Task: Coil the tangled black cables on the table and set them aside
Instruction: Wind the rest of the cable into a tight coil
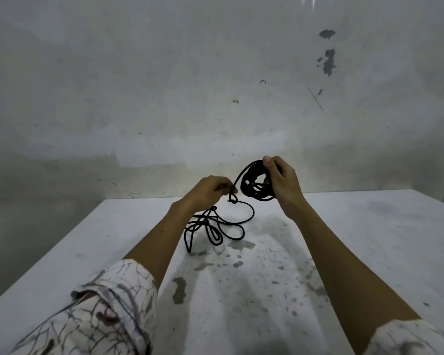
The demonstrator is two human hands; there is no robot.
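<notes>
My right hand (282, 180) grips a wound coil of black cable (254, 184), held up above the far part of the table, thumb on top of the loops. A strand runs from the coil down to my left hand (210, 190), which pinches the cable between thumb and fingers. Below the left hand, the loose tangled part of the black cable (215, 226) lies in several loops on the white table (356, 239), with a small knot-like twist just under the fingers.
The table top is white, stained with grey patches in the middle. Its far edge runs just behind my hands, and its left edge slants toward me. A scuffed grey-white wall (164, 85) stands behind.
</notes>
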